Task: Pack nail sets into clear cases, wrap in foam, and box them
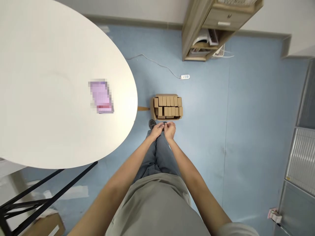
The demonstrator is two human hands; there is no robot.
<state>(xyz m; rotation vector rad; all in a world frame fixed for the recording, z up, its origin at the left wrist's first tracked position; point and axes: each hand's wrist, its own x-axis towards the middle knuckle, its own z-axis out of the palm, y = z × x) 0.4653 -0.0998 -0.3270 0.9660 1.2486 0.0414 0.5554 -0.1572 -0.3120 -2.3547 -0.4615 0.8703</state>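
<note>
My left hand (157, 131) and my right hand (170, 130) are close together in front of my legs, their fingertips nearly meeting. Both hands have bent, pinched fingers. Whatever lies between them, if anything, is too small to make out. Just beyond my hands an open cardboard box (153, 111) stands on the floor. Several small brown cartons (169, 101) are packed upright inside it in rows, with some gaps in the nearer row. A dark shoe (152, 124) shows beside my left hand.
A white round-edged table (61, 137) fills the left side, with a blurred pink-purple item (100, 95) on it. A power strip (185, 77) and its cable lie on the blue floor. A wooden cabinet (194, 29) stands beyond, and grey panels (301, 154) line the right.
</note>
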